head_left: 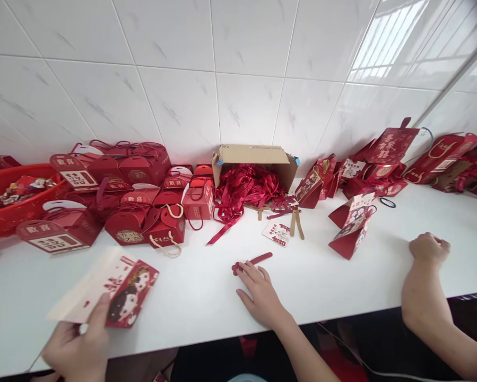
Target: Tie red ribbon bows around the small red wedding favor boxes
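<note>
Here's the left hand [79, 342], blurred, thumb on top of a printed red-and-cream carton [121, 292] above the table's near left edge; the fingers beneath are partly hidden, the grip narrow. Over in the middle, the right hand [262, 294] lies palm down, fingers loosely spread, thumb well apart, tips covering part of some dark red strips [262, 258] on the white table [198, 302]. Beyond them, a cardboard box [254, 154] spills red ribbons [250, 185], their ends tangled together. Red gift boxes [137, 228] crowd the left; the red basket [27, 212] there is cut off by the frame, its contents hard to make out. To the right, another person's fist [429, 249] rests near a tent-shaped carton [347, 248]. White marbled tiles [174, 32] back it all, catching window glare.
</note>
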Demonstrator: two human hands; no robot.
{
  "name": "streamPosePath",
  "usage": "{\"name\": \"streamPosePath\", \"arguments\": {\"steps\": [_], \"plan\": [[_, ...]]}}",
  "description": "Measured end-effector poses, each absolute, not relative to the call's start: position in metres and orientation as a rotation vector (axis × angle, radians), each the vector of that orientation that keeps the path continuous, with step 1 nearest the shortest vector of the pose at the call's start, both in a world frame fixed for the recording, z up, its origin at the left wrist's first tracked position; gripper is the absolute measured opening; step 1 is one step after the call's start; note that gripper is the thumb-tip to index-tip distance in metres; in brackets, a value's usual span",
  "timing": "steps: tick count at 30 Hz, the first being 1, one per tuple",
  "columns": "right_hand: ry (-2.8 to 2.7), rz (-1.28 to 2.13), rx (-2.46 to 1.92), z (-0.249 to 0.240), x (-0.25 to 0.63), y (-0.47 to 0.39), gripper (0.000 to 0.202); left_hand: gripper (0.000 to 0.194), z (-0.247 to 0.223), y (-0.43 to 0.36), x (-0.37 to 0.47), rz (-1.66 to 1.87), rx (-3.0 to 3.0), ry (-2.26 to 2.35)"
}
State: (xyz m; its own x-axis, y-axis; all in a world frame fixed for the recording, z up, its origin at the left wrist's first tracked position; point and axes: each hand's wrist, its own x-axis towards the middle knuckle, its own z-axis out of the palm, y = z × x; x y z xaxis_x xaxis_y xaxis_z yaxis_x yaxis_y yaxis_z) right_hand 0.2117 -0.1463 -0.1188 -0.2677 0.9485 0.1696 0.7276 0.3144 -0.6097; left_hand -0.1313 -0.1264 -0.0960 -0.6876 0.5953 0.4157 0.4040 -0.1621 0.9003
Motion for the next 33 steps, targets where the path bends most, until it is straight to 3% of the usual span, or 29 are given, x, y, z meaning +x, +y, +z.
{"name": "streamPosePath", "arguments": {"steps": [7, 14, 22, 33], "plan": [[-1.681, 0.450, -1.391, -0.115, 0.246, -0.114, 0.029, 0.039, -0.103, -0.134, -0.057, 1.539, 1.111, 1.686], [-1.601, 0.308, -1.690, -0.103, 0.314, -0.010, 0.021, 0.043, -0.108, -0.123, -0.012, 1.497, 1.182, 1.481], [-1.570, 0.272, -1.964, -0.128, 0.323, 0.034, 0.030, 0.040, -0.103, -0.131, 0.017, 1.411, 1.262, 1.289], [-1.625, 0.304, -1.919, -0.131, 0.331, 0.024, 0.030, 0.040, -0.097, -0.137, 0.025, 1.368, 1.206, 1.178]]}}
